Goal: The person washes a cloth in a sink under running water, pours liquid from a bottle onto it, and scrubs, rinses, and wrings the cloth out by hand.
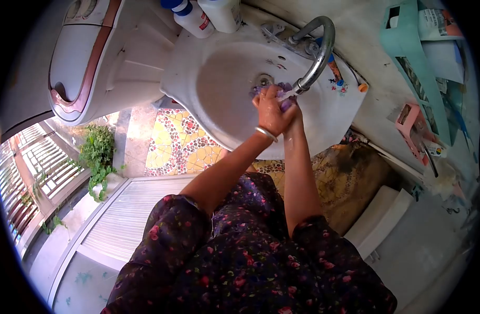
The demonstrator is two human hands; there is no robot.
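Observation:
Over the sink bowl (219, 99), my left hand (271, 111), with a pale bangle at its wrist, is closed on a crumpled purple cloth-like thing (286, 104). Pressed against it from the other side is my right hand (293, 116), its fingers mostly hidden, also gripping the purple bundle. Water runs from the curved metal faucet (319, 63) onto the bundle and my hands. Parts of the bundle stick out beyond my fingers, near the drain (263, 80). What the bundle is exactly I cannot make out.
White bottles (195, 21) stand on the sink's back left edge. A toothpaste-like tube (334, 70) lies at the right rim. A washing machine (83, 57) stands at left. Green (412, 63) and pink (410, 128) wall holders hang at right.

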